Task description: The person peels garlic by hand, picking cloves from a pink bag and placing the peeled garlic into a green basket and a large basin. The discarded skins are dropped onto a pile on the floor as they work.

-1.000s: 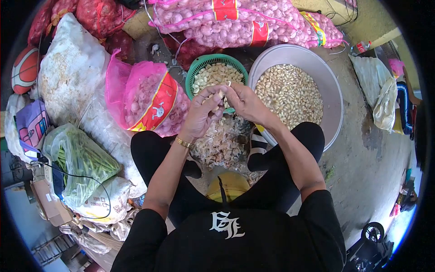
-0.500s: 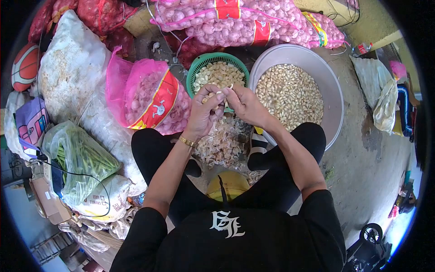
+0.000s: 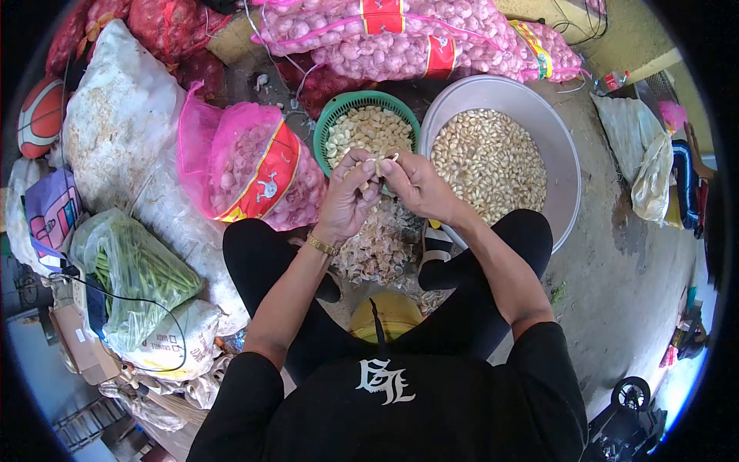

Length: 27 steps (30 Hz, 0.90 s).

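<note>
My left hand [image 3: 348, 194] is closed around garlic cloves, its thumb and finger pinched together. Touching it at the fingertips, my right hand [image 3: 416, 182] pinches a small pale piece, perhaps clove or skin. Both hands are above the near edge of a green basket [image 3: 320, 132] that holds peeled cloves [image 3: 366, 129]. To the right stands a wide grey tub [image 3: 566, 154] with many unpeeled cloves [image 3: 490, 163] in it. Below the hands, a pile of papery skins [image 3: 376, 245] lies on the ground between my feet.
Pink net bags of garlic lie at the left [image 3: 258, 165] and along the back [image 3: 423, 38]. A large white sack [image 3: 115, 100], a plastic bag of green vegetables [image 3: 142, 266] and a basketball [image 3: 40, 118] are at the left. A yellow container [image 3: 386, 314] is between my legs.
My fingertips have shifted slightly down and changed their grip on the small piece. The whole view has moved a little to the left.
</note>
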Motion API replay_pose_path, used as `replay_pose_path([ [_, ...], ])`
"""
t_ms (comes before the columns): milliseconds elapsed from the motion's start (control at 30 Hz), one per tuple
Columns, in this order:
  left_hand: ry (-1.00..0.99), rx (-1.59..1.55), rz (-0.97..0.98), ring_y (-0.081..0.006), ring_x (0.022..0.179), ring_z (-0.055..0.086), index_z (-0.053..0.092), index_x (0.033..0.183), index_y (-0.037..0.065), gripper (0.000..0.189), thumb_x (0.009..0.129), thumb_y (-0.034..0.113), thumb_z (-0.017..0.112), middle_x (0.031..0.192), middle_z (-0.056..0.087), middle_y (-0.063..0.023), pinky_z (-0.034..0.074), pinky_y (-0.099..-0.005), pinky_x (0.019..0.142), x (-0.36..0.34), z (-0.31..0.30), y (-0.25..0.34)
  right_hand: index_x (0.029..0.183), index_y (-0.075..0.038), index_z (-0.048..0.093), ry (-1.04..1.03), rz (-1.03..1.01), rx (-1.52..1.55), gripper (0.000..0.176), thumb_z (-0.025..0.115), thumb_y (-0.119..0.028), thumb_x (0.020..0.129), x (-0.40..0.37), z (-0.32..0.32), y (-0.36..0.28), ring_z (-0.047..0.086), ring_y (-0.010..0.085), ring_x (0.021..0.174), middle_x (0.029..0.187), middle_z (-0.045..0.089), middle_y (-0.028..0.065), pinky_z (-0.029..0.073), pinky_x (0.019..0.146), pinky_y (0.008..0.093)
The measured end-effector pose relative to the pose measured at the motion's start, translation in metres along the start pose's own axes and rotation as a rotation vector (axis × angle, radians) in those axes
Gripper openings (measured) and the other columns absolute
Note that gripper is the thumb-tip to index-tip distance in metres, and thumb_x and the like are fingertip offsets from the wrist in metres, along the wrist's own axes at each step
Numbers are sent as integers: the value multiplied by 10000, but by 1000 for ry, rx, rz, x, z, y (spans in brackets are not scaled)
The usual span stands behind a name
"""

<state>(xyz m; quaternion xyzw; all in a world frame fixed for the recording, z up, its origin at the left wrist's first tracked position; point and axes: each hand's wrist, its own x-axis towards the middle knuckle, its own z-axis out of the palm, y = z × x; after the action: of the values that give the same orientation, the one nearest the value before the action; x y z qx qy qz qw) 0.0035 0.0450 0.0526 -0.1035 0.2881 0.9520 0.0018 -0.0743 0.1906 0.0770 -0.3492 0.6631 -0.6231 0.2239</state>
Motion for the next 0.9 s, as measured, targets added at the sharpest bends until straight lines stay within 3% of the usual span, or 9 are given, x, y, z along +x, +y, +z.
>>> replay_pose_path([
  [67, 35, -57, -1, -32, 582, 474, 523, 1018, 115, 130, 925, 142, 609, 783, 529, 16, 324, -151, 431, 2, -3, 1, 806, 14, 515, -19, -54, -36, 298, 517, -231, 975, -1, 0, -12, 453, 151, 563, 613, 484, 106, 386, 528, 334],
  [200, 11, -142, 90, -40, 616, 441, 514, 1024, 108, 121, 942, 155, 589, 806, 507, 6, 322, -144, 436, 12, -32, 17, 822, -10, 500, -156, -165, -185, 262, 562, -231, 949, -7, -5, -12, 415, 189, 513, 582, 439, 79, 370, 499, 317],
  [267, -3, -227, 130, -52, 631, 415, 506, 1022, 95, 118, 950, 156, 577, 822, 494, -6, 321, -144, 439, 11, -34, 26, 824, 8, 535, -210, -171, -391, 330, 619, -303, 894, -10, -8, -17, 564, 387, 589, 626, 556, 194, 441, 570, 427],
  [400, -87, -175, 98, -70, 625, 431, 547, 1055, 91, 126, 949, 152, 579, 820, 505, -14, 325, -151, 434, 5, -31, 30, 906, 8, 550, -282, -138, -663, 314, 621, -297, 892, -15, -11, -2, 579, 375, 625, 656, 558, 187, 446, 564, 429],
  [467, -90, -181, 92, -75, 624, 434, 557, 1070, 91, 138, 947, 149, 582, 823, 509, -17, 328, -156, 432, 1, -29, 31, 960, 3, 560, -335, -47, -782, 351, 586, -343, 907, -18, -7, 3, 615, 396, 724, 744, 600, 206, 465, 636, 475],
  [667, -117, -223, 67, -78, 620, 439, 573, 1096, 87, 161, 941, 128, 584, 831, 523, -24, 338, -167, 432, -2, -29, 36, 965, 0, 559, -248, 97, -551, 366, 537, -363, 926, -10, 2, 11, 602, 422, 745, 766, 607, 224, 473, 670, 484],
  [800, -114, -203, 69, -78, 611, 439, 579, 1094, 87, 163, 935, 120, 589, 826, 533, -28, 340, -168, 434, -1, -30, 36, 911, -7, 561, -236, 44, -550, 356, 554, -363, 914, -7, 2, 8, 607, 416, 728, 727, 599, 221, 475, 657, 480],
  [900, -112, -209, 59, -85, 606, 443, 578, 1095, 88, 166, 932, 119, 593, 819, 543, -33, 346, -168, 435, -1, -29, 37, 896, -15, 575, -237, 77, -757, 326, 601, -340, 888, -8, 3, -3, 610, 405, 711, 721, 607, 218, 478, 643, 469],
])
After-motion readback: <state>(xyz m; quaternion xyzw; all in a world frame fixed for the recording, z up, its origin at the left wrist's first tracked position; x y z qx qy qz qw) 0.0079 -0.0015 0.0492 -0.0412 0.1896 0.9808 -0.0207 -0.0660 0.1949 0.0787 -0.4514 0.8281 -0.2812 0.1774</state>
